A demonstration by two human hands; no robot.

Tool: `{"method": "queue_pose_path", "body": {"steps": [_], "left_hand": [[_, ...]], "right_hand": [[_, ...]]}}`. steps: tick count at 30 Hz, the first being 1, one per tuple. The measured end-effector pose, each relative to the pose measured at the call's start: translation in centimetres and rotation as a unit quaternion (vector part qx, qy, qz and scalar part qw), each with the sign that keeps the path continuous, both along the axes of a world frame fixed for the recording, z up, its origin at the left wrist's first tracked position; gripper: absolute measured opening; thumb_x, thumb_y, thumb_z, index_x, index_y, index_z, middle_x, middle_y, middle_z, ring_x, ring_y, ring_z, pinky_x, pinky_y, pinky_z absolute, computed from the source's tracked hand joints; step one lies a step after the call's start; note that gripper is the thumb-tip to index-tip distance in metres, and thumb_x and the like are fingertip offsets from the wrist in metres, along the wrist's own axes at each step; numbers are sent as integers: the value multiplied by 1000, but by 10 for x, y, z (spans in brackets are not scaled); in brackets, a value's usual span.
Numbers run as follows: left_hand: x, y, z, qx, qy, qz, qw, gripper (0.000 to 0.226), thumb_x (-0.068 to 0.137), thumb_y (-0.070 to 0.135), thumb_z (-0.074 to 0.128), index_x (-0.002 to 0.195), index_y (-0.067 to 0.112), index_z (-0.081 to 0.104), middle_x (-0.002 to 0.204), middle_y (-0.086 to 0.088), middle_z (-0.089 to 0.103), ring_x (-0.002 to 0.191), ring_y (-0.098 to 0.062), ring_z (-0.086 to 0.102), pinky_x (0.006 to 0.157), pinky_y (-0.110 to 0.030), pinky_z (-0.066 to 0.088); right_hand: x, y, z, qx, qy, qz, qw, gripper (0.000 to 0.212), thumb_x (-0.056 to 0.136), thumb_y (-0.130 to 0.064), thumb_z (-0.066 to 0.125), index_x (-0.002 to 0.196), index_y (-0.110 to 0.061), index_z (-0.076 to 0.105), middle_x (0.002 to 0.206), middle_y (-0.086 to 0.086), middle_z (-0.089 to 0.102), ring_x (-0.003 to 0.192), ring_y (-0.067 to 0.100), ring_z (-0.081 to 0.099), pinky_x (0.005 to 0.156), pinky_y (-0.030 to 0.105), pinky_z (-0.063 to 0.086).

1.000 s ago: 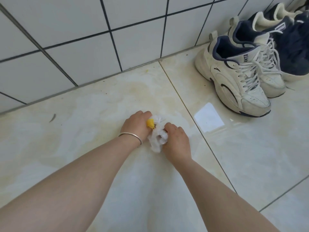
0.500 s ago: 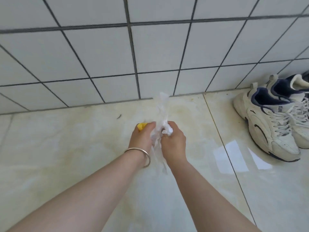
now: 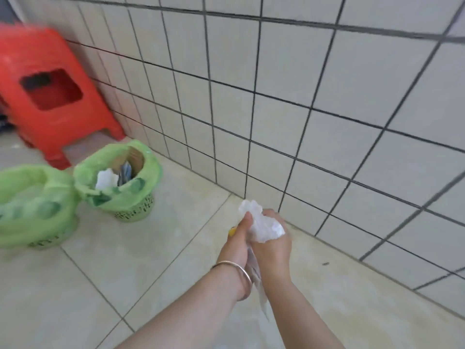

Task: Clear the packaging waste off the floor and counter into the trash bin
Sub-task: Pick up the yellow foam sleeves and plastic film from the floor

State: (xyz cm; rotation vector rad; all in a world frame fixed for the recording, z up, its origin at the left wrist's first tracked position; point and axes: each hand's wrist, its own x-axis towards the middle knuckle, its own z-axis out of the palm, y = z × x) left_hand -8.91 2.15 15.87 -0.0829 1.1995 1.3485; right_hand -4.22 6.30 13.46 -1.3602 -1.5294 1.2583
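Head view shows both the left hand (image 3: 237, 241) and right hand (image 3: 273, 238) clutching crumpled white plastic wrapping (image 3: 261, 226), gathered but well right of the green-lined trash bin (image 3: 120, 180), not yet dropped in.

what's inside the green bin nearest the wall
The bin has a green bag lining it, holding white crumpled waste and something dark. Anything deeper is hidden.

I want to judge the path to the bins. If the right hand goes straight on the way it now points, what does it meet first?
Probably the tiled wall. The right hand, gripping the white wrapper, points up-frame, not toward the green bins at left; depth is unclear.
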Motion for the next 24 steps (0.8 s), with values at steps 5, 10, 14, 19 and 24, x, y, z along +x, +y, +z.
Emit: {"method": "queue_pose_path", "body": {"steps": [5, 10, 14, 19, 24], "left_hand": [[-113, -38, 11, 5, -7, 88, 996, 36, 85, 44, 59, 108, 16, 62, 83, 0, 72, 65, -11, 68, 48, -16, 49], [-242, -79, 7, 5, 33, 162, 986, 18, 89, 35, 57, 82, 18, 57, 51, 4, 59, 42, -9, 57, 35, -9, 37], [-351, -115, 1, -20, 36, 209, 977, 15, 92, 29, 52, 93, 17, 60, 64, -1, 59, 53, -13, 56, 38, -11, 40], [-462, -149, -12, -69, 71, 240, 966, 20, 91, 29, 48, 80, 16, 59, 67, -2, 60, 58, -16, 57, 51, -19, 44], [-517, -154, -9, -101, 111, 255, 955, 51, 68, 34, 51, 116, 18, 51, 103, -15, 67, 90, -30, 68, 83, -42, 54]], "right_hand": [[-115, -42, 23, 36, -13, 89, 995, 37, 76, -16, 66, 66, -44, 45, 90, 0, 53, 70, 15, 55, 65, 25, 45], [-249, -77, 26, 126, -72, 167, 975, 20, 83, -10, 60, 73, -24, 51, 96, 0, 48, 81, 24, 54, 68, 31, 43], [-361, -107, 10, 120, -94, 264, 952, 11, 73, -23, 45, 69, -33, 41, 72, -13, 45, 82, 22, 47, 63, 26, 34], [-462, -142, 5, -6, -67, 357, 932, 11, 72, -28, 38, 80, -32, 43, 79, -8, 55, 81, 19, 53, 62, 29, 40], [-505, -148, 21, 8, -88, 404, 911, 58, 76, -32, 38, 134, -36, 35, 123, -13, 50, 114, 12, 52, 88, 27, 44]]}}
